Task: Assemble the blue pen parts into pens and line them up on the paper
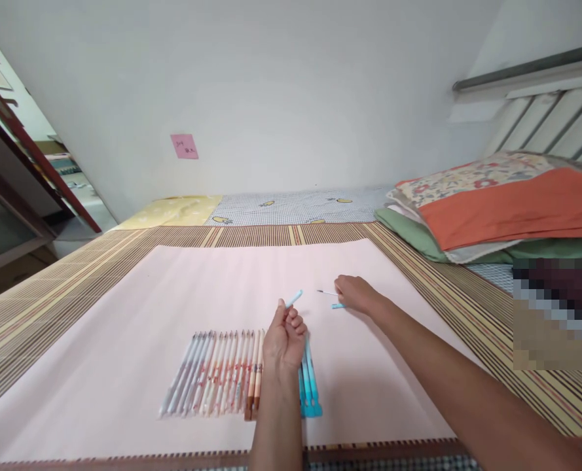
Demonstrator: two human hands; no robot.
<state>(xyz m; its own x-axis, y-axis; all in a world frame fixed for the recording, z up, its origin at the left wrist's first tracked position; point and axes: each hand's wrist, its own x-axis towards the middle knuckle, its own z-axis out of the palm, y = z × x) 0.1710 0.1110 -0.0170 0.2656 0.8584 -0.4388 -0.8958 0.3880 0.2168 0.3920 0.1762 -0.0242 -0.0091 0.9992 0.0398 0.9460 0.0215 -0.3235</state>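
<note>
My left hand (285,332) is closed around a light-blue pen part (294,298), whose end sticks out past the thumb. To its right, my right hand (353,292) grips a thin refill (325,292) with a dark tip pointing left. A short blue piece (338,306) shows just below the right fingers; whether they touch it is unclear. Pale pens (212,373) lie side by side on the pink sheet (124,340), with brown-ended pens (254,386) beside them. Several bright blue pens (310,386) lie right of my left forearm, which partly covers the row.
Under the sheet is a striped mat (497,327). Folded bedding with an orange and floral cover (507,209) is piled at the right. A yellow cloth (173,210) and a checked cloth (295,206) lie along the wall, below a pink note (184,146).
</note>
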